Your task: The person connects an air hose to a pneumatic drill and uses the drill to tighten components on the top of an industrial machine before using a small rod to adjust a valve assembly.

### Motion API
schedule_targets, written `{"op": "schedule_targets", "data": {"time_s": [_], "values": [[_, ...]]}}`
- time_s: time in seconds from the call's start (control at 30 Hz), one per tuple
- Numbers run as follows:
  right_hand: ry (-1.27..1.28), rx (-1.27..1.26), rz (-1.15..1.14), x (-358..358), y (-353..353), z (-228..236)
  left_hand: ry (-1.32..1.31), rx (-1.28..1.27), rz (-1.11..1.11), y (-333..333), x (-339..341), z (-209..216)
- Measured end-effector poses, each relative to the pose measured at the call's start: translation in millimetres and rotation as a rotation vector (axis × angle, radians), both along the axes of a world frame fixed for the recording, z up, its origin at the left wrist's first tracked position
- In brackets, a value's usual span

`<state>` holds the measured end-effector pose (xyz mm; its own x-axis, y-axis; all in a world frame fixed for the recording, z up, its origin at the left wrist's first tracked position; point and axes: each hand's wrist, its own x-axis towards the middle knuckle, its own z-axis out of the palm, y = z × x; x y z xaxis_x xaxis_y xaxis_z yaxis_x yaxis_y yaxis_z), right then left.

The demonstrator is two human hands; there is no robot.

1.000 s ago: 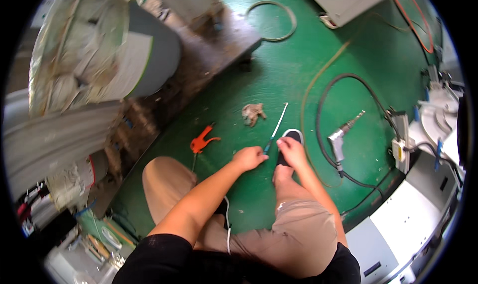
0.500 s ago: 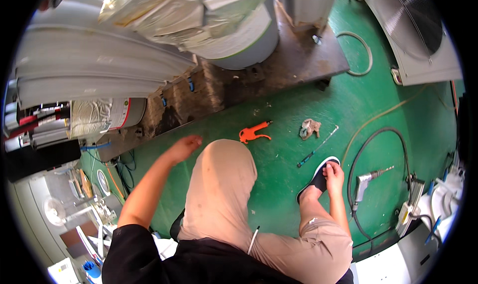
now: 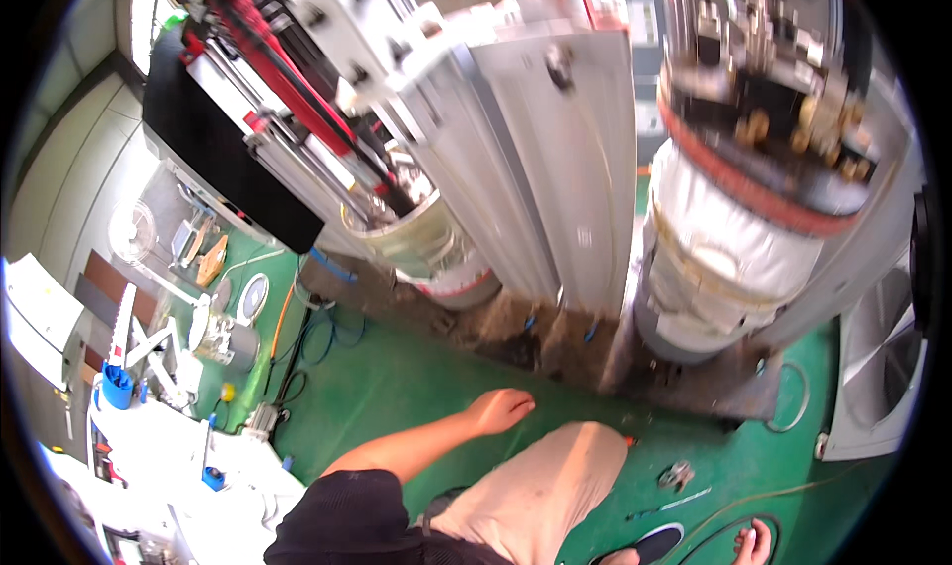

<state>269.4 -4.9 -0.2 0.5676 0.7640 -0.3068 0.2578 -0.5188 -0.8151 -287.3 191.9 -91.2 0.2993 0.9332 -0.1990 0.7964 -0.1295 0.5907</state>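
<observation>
My left hand (image 3: 504, 409) hangs over the green floor, short of the machine's base, its fingers curled in with nothing seen in them. At the lower right edge, my right hand (image 3: 753, 542) is beside my dark slip-on shoe (image 3: 658, 542) and inside a black hose loop (image 3: 722, 527). Its fingers are bent; whether they hold something is cut off from sight. Beyond my bent knee lie a crumpled rag (image 3: 676, 476) and a thin rod-like tool (image 3: 669, 504) with a teal end. Only the orange tip of the air blow gun (image 3: 631, 442) shows past the knee.
A dark steel base (image 3: 684, 392) carries grey machine columns (image 3: 580, 188), a pail (image 3: 436, 248) and a wrapped drum (image 3: 729, 258). A large fan unit (image 3: 873, 387) stands at right. To the left are a cluttered white table (image 3: 164, 456) and cables (image 3: 322, 337).
My view has tilted up and turned left, bringing the upright machine into sight. My right hand has shifted right, away from the shoe. The drill is no longer visible; my knee covers most of the blow gun.
</observation>
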Motion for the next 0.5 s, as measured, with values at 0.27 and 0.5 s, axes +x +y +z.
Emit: {"op": "schedule_targets", "data": {"time_s": [0.27, 0.5], "values": [[-0.669, 0.457, 0.582, -66, 84, 151, -0.319, 0.128, -0.110, -31, 79, 111], [-0.321, 0.559, 0.183, 54, 115, 300, -0.088, -0.141, -0.675, -97, 212, 209]]}}
